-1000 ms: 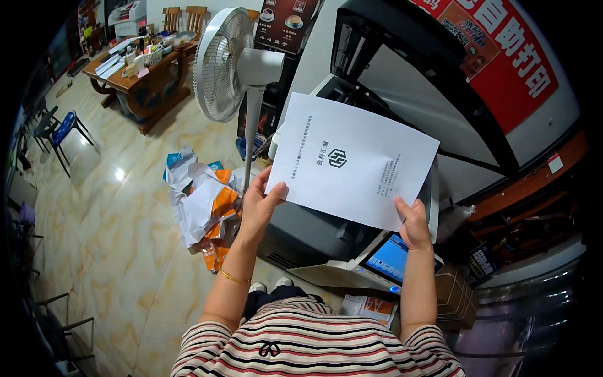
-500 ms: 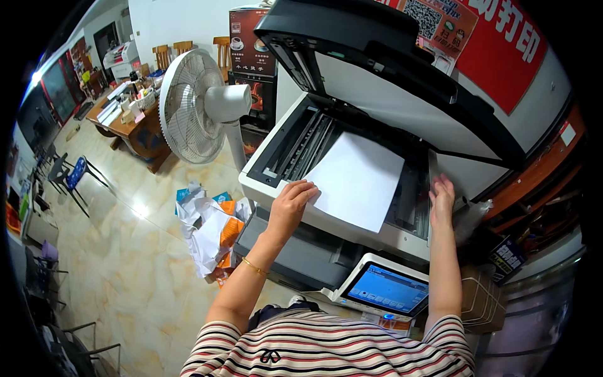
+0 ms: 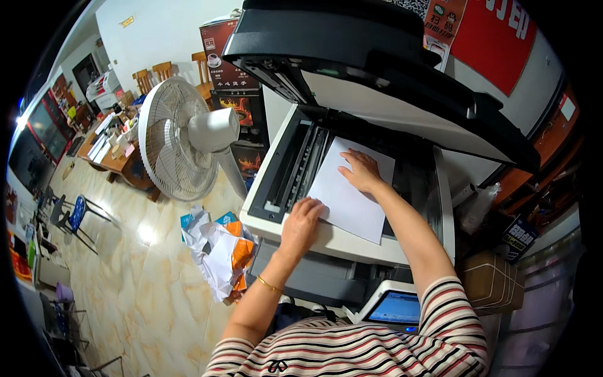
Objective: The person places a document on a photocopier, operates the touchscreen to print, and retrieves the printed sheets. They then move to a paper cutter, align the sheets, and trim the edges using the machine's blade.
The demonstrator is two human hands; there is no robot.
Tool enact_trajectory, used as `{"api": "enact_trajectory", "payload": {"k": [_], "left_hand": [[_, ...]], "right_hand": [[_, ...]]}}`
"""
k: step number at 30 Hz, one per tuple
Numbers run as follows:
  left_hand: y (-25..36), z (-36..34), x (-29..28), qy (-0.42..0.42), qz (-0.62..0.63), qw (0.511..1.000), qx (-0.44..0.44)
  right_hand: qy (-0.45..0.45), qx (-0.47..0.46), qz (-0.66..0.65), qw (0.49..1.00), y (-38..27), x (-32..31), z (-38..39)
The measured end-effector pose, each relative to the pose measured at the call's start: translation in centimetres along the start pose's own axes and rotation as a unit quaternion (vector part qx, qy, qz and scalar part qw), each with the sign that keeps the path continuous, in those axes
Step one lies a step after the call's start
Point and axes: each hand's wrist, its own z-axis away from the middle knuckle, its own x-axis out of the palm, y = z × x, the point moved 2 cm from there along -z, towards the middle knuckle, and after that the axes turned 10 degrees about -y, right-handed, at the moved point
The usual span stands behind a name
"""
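Note:
A white sheet of paper [image 3: 342, 213] lies on the scanning glass of a photocopier [image 3: 264, 227], slightly overhanging its front rim. At the paper's near left edge, my left hand [image 3: 301, 227] has its fingers bent and closed on the sheet; the fingertips are partly hidden. My right hand [image 3: 361, 171] rests on the upper part of the paper with fingers spread, gripping nothing. Above the glass the black copier lid [image 3: 352, 47] stands raised, its white underside showing.
A blue touch screen [image 3: 396, 308] juts from the copier's front. Beside it on the left stand a white fan [image 3: 179, 138] and a heap of crumpled paper [image 3: 220, 251]. A tied cardboard box [image 3: 490, 283] sits at right, near a plastic bag [image 3: 480, 210].
My right hand has moved left from the glass's right side onto the paper. The sheet has shifted slightly on the glass. My left hand stays at its near left edge.

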Motion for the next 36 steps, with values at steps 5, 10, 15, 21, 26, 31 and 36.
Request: {"api": "enact_trajectory", "payload": {"k": [5,10,15,21,26,31,36], "left_hand": [[0.7,0.3,-1.0,0.012,-0.046,0.999,0.007],[0.5,0.7,-1.3,-0.075,0.002,0.995,0.063],[-0.1,0.7,-1.2,-0.079,0.01,0.995,0.065],[-0.4,0.6,-1.1,-0.08,0.015,0.996,0.048],[-0.5,0.6,-1.5,-0.065,0.023,0.996,0.054],[-0.6,0.4,-1.6,-0.067,0.037,0.994,0.082],[-0.6,0.5,-1.4,-0.071,0.054,0.992,0.085]], "right_hand": [[0.024,0.071,0.048,0.996,-1.9,2.1,-5.4],[0.033,0.062,0.059,0.996,-3.6,2.8,-7.8],[0.048,0.054,0.062,0.995,-3.8,3.2,-9.4],[0.078,0.039,0.05,0.995,-3.2,4.3,-10.4],[0.076,0.031,0.018,0.996,-5.0,3.0,-10.7],[0.19,-0.151,0.061,0.968,-12.1,-4.1,-5.6],[0.123,-0.153,0.109,0.974,-14.8,-11.1,5.5]]}}
